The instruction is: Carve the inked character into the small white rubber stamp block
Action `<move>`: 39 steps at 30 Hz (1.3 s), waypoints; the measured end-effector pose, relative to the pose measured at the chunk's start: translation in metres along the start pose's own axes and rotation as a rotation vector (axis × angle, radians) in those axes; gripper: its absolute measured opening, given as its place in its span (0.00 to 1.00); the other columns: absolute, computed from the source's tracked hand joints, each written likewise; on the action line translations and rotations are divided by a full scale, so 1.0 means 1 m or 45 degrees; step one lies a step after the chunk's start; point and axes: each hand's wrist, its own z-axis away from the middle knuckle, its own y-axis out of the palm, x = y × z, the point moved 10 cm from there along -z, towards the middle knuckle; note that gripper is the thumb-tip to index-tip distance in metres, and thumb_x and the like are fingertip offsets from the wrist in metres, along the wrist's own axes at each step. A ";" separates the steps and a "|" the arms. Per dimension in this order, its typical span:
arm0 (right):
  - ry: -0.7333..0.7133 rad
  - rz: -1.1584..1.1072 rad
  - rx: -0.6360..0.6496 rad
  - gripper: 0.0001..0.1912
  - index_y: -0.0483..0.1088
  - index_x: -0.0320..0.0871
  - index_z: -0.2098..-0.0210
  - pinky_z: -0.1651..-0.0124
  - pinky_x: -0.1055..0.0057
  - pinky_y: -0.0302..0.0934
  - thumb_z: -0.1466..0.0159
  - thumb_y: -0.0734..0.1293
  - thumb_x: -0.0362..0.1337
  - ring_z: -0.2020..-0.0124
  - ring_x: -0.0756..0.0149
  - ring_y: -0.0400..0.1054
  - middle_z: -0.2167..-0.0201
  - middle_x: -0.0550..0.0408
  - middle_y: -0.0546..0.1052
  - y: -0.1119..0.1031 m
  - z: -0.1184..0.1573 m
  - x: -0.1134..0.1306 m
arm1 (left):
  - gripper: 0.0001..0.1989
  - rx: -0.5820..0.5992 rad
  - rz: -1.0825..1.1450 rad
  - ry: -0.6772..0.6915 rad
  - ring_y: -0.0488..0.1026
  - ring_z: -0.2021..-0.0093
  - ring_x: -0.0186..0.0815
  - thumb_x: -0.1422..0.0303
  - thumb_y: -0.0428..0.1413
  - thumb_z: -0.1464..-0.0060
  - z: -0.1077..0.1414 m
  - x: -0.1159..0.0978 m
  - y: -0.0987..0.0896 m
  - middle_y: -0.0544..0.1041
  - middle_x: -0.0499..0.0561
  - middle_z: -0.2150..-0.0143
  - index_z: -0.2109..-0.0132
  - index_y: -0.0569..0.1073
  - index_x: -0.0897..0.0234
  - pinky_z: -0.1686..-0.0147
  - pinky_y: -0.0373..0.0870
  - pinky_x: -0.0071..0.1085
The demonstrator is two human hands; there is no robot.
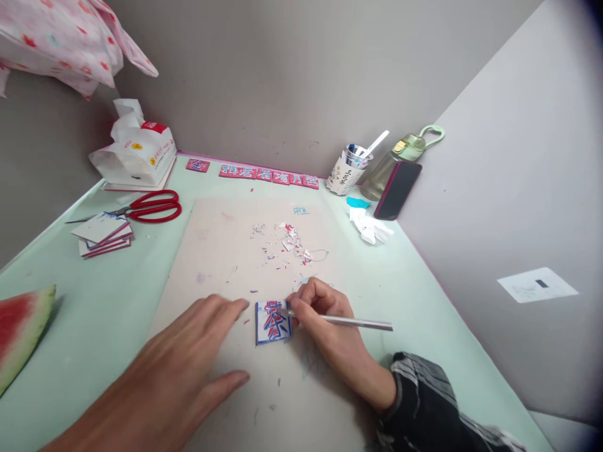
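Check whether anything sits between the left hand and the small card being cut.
Nothing visible does. The left hand lies flat on the mat, fingertips just left of the card; only tiny paper scraps lie in the gap. The right hand works its knife from the other side.

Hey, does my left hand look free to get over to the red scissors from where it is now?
Probably yes. The left hand lies flat on the beige mat, holding nothing, and the red scissors lie ahead on the green table; only the card stack sits beside that path.
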 end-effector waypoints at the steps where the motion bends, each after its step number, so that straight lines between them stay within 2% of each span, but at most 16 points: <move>1: -0.009 0.030 0.026 0.16 0.59 0.47 0.76 0.67 0.69 0.56 0.36 0.68 0.39 0.71 0.66 0.60 0.77 0.60 0.67 0.003 0.002 -0.001 | 0.32 0.078 -0.029 0.005 0.72 0.41 0.51 0.67 0.64 0.45 -0.012 -0.002 0.011 0.73 0.51 0.41 0.36 0.66 0.50 0.42 0.72 0.49; 3: -0.023 0.094 0.066 0.16 0.59 0.47 0.75 0.66 0.69 0.56 0.35 0.67 0.37 0.71 0.66 0.59 0.76 0.60 0.66 0.007 0.006 -0.004 | 0.29 0.223 0.003 -0.004 0.73 0.44 0.50 0.72 0.62 0.48 -0.032 -0.005 0.032 0.74 0.52 0.46 0.40 0.67 0.54 0.47 0.74 0.47; 6: -0.014 0.170 0.103 0.16 0.57 0.47 0.76 0.63 0.69 0.58 0.34 0.66 0.35 0.71 0.67 0.58 0.76 0.61 0.63 0.012 0.010 -0.006 | 0.21 0.260 0.072 -0.030 0.74 0.51 0.46 0.74 0.58 0.47 -0.046 -0.006 0.045 0.73 0.50 0.51 0.46 0.67 0.54 0.54 0.75 0.43; 8: -0.027 0.219 0.119 0.16 0.56 0.47 0.76 0.59 0.68 0.61 0.35 0.65 0.33 0.71 0.67 0.58 0.76 0.62 0.62 0.015 0.009 -0.004 | 0.21 0.195 0.106 -0.015 0.74 0.52 0.44 0.73 0.58 0.45 -0.045 -0.008 0.044 0.72 0.49 0.51 0.45 0.65 0.53 0.55 0.75 0.43; 11: -0.103 0.310 0.132 0.17 0.53 0.46 0.77 0.47 0.63 0.64 0.36 0.64 0.32 0.73 0.70 0.56 0.77 0.64 0.60 0.021 0.009 0.005 | 0.22 0.069 0.100 0.009 0.74 0.52 0.45 0.72 0.59 0.45 -0.040 -0.008 0.038 0.71 0.48 0.50 0.45 0.64 0.52 0.55 0.75 0.45; 14: -0.190 0.385 0.127 0.17 0.52 0.46 0.77 0.35 0.56 0.59 0.35 0.63 0.31 0.76 0.72 0.51 0.80 0.67 0.56 0.025 0.010 0.015 | 0.24 0.025 0.086 0.013 0.74 0.52 0.45 0.72 0.61 0.46 -0.037 -0.008 0.036 0.70 0.48 0.50 0.45 0.64 0.52 0.54 0.76 0.46; 17: -0.237 0.442 0.131 0.16 0.52 0.47 0.76 0.30 0.55 0.56 0.34 0.62 0.31 0.78 0.72 0.47 0.80 0.69 0.53 0.026 0.013 0.019 | 0.26 0.029 0.105 0.020 0.73 0.51 0.46 0.72 0.62 0.46 -0.037 -0.008 0.037 0.70 0.48 0.49 0.43 0.63 0.52 0.53 0.76 0.46; 25: -0.290 0.550 0.146 0.16 0.52 0.47 0.75 0.29 0.58 0.57 0.34 0.62 0.31 0.79 0.73 0.46 0.79 0.69 0.52 0.030 0.015 0.021 | 0.26 0.047 0.150 0.051 0.72 0.49 0.45 0.75 0.58 0.45 -0.035 -0.007 0.038 0.69 0.49 0.48 0.42 0.62 0.52 0.51 0.75 0.46; 31: -0.364 0.586 0.155 0.16 0.52 0.46 0.75 0.29 0.58 0.57 0.34 0.61 0.28 0.78 0.74 0.48 0.79 0.69 0.53 0.032 0.017 0.024 | 0.27 0.029 0.167 0.052 0.72 0.50 0.44 0.76 0.61 0.47 -0.036 -0.006 0.037 0.70 0.48 0.49 0.43 0.63 0.52 0.52 0.75 0.44; 39: -0.385 0.631 0.251 0.14 0.53 0.47 0.72 0.28 0.56 0.55 0.34 0.61 0.27 0.78 0.74 0.50 0.77 0.68 0.53 0.040 0.018 0.028 | 0.28 -0.014 0.166 0.061 0.73 0.51 0.42 0.77 0.63 0.48 -0.036 -0.006 0.034 0.71 0.47 0.50 0.44 0.64 0.53 0.53 0.74 0.40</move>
